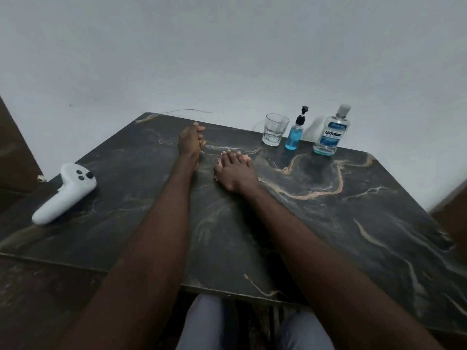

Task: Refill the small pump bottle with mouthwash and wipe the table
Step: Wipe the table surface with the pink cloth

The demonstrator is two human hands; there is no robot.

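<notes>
Small pump bottle (294,133) of blue liquid stands upright beside near-empty mouthwash bottle (331,132) on table (328,210)

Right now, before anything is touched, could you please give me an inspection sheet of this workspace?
Surface: dark marbled table; no spill seen.
Job's things: small pump bottle, pump on, blue liquid inside; mouthwash bottle to its right, capped and upright; no cloth seen.
Clutter: glass left of the pump bottle, apparently empty; white controller near the table's left edge.
Hands: left hand and right hand stretched out over the table, fingers relaxed, holding nothing.
Cables: thin wire along the wall behind the table.
Surroundings: plain white wall; the person's grey-clad knees below the near edge.
</notes>
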